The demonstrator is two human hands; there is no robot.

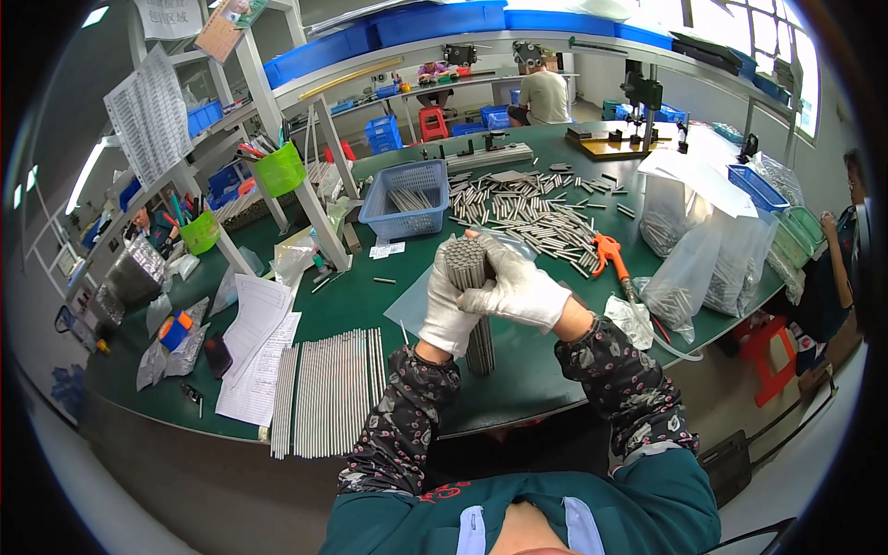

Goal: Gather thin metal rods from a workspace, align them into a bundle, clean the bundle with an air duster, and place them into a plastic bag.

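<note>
Both gloved hands, left (pixel 447 310) and right (pixel 514 289), clamped together around upright rod bundle (pixel 474 305); farther up-frame, blue basket (pixel 407 200) holding more rods on tabletop (pixel 370 296).

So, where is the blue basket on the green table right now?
In the head view, the blue basket sits on the green table beyond the gloved hands, a little to the person's left, beside the scattered pile of short metal rods.

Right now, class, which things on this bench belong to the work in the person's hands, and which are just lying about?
In the work:
left hand
right hand
bundle of short metal rods, gripped upright by both gloved hands
loose short rods on the green table

Lying about:
orange air gun
paper sheets
row of long rods
blue basket
</note>
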